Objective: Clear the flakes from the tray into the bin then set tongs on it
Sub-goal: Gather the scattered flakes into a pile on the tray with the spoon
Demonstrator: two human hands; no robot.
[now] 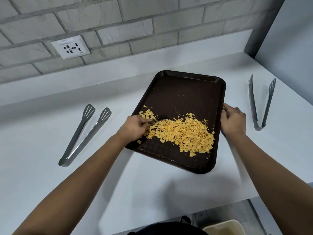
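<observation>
A dark brown tray (183,95) lies at a slant on the white counter, with a heap of yellow flakes (184,133) on its near half. My left hand (135,128) grips the tray's left rim, fingers curled over the edge among the flakes. My right hand (233,121) holds the right rim, fingers curled round it. One pair of metal tongs (84,134) lies on the counter to the left of the tray. A second pair of tongs (260,102) lies to the right. A pale bin (225,228) shows below the counter's front edge at the bottom right.
A brick-pattern wall with a white power socket (71,47) runs behind the counter (50,107). A grey upright panel (264,26) closes off the counter's far right corner. Floor is visible beside the bin, under the counter edge.
</observation>
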